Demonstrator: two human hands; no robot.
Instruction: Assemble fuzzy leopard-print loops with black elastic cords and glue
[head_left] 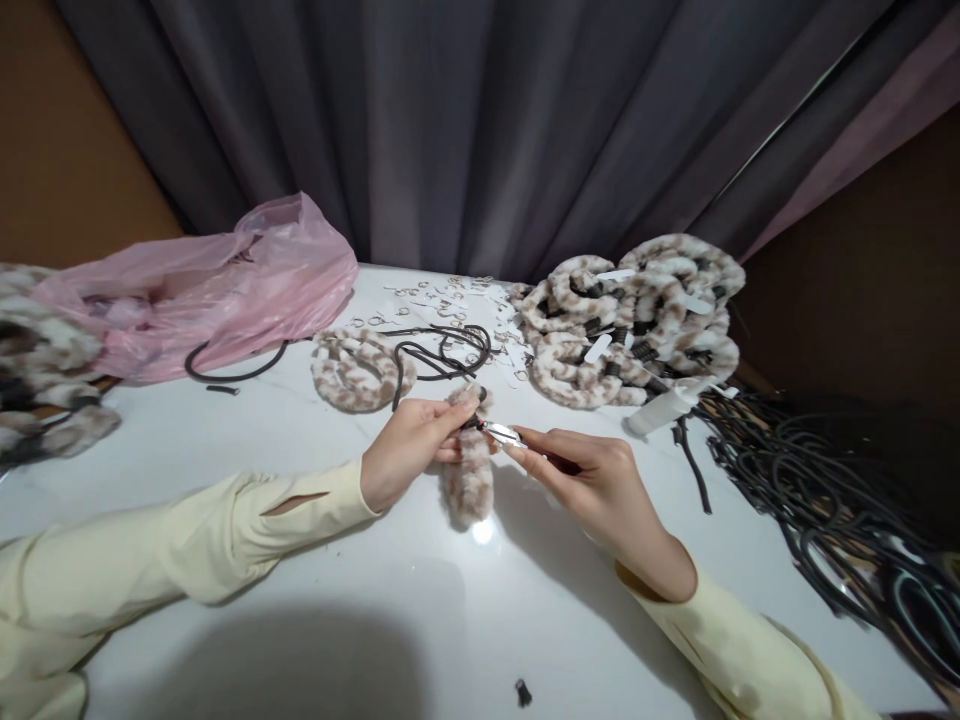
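My left hand (pixel 409 445) pinches a furry white-and-brown ring (pixel 472 480) at its dark joint, just above the tabletop. Part of the ring is hidden behind my fingers. With thumb and fingers closed, my right hand (pixel 592 480) holds small silver snips (pixel 504 434). Their tip points left and meets the joint beside my left thumb. Whether the blades are apart is too small to tell. Just behind my left hand lie another furry ring (pixel 360 370) and loose black cords (pixel 450 352).
Furry rings with white tags (pixel 630 320) are piled at the back right, beside a white bottle (pixel 664 408). Black cords (pixel 817 490) heap along the right edge. Small metal rings (pixel 450 295) lie at the back. A pink plastic bag (pixel 225 290) and more furry rings (pixel 45 350) occupy the left.
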